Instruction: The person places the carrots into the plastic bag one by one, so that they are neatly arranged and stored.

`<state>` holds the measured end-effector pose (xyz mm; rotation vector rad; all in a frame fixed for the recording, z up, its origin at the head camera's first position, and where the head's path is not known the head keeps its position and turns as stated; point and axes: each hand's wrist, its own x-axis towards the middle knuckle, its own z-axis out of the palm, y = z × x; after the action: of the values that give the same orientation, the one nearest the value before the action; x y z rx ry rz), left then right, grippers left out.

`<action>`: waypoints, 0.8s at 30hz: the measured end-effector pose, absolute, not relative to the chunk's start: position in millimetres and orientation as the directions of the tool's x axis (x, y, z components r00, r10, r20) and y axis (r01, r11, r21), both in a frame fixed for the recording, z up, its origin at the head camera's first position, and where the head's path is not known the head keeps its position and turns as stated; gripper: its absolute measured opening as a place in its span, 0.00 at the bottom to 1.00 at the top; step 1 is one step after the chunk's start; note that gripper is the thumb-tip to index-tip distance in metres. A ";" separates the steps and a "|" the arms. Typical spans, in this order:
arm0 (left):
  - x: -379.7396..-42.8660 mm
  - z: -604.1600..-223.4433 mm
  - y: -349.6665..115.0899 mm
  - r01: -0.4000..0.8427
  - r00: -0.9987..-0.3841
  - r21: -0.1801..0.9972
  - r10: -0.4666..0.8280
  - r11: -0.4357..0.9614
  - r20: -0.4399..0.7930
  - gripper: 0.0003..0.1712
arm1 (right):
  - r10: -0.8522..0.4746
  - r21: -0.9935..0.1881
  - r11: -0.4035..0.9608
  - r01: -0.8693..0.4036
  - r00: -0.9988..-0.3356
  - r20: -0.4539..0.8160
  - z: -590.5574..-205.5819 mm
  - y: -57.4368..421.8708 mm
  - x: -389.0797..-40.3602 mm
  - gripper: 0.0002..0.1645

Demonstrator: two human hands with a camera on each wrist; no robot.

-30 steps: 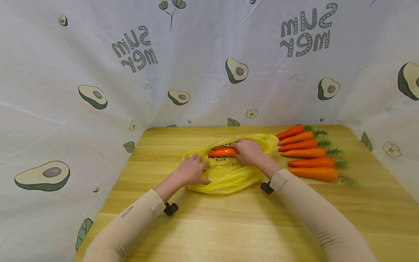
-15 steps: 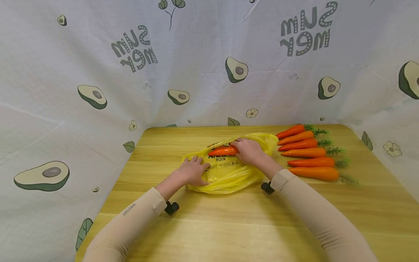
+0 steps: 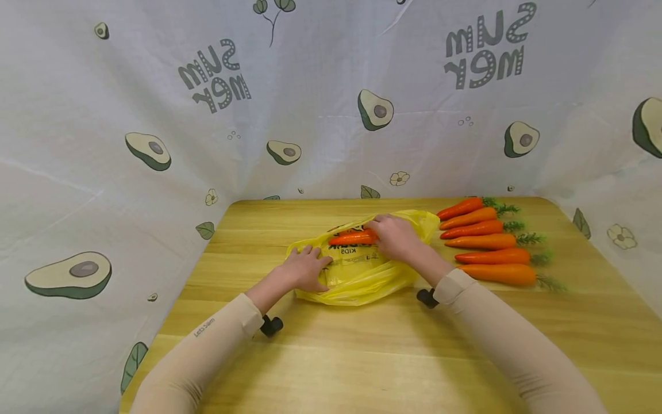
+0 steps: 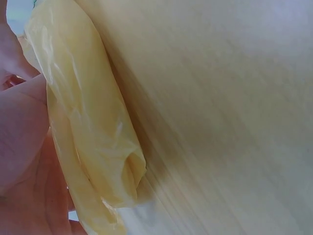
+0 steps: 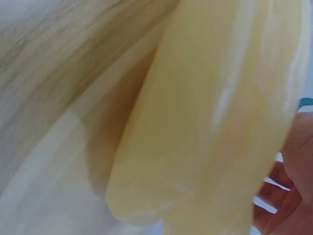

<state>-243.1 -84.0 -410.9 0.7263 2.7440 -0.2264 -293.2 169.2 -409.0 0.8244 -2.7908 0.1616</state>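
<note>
A yellow plastic bag (image 3: 357, 290) lies spread on the wooden table in the head view, its mouth gaping. Across the bag's printed inside, a red-orange carrot (image 3: 349, 238) points leftward. My right hand (image 3: 397, 238) grips its thick right end, which the fingers partly cover; no leafy top shows there. The bag hides the carrot in the right wrist view, where curled fingers (image 5: 276, 196) appear beyond the plastic. On the bag's left side rests my left hand (image 3: 304, 270), fingers straight and spread. The left wrist view has its palm (image 4: 24, 142) against the bag's edge.
Several carrots (image 3: 491, 275) with green leafy tops lie in a column at the table's right. Behind the table (image 3: 320, 356) hangs a white cloth (image 3: 320, 86) printed with avocados. Dark wrist cameras (image 3: 271, 326) hang under both wrists.
The right hand has shifted slightly to the right, while the carrot inside the bag stays almost where it was. My left hand's fingers have moved only a little.
</note>
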 end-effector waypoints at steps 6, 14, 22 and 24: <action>-243.0 -408.9 -86.3 0.504 -0.821 -0.045 0.462 0.863 -0.335 0.46 | -0.512 -0.094 0.834 -0.544 -0.826 0.236 -395.9 175.1 -282.3 0.22; -245.9 -407.6 -87.5 0.485 -0.821 -0.025 0.445 0.874 -0.356 0.46 | -0.529 -0.106 0.832 -0.544 -0.837 0.141 -388.5 186.0 -268.9 0.24; -249.4 -410.9 -86.3 0.479 -0.817 -0.015 0.440 0.878 -0.372 0.46 | -0.547 -0.177 0.826 -0.535 -0.837 -0.024 -391.4 195.0 -265.0 0.19; -249.9 -411.2 -86.2 0.477 -0.818 -0.013 0.438 0.879 -0.373 0.46 | -0.550 -0.182 0.828 -0.530 -0.831 -0.082 -392.2 196.7 -265.5 0.19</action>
<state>-249.9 -86.2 -411.2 0.6783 2.6858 -0.1493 -265.5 196.7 -392.2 0.9292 -3.1285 0.2494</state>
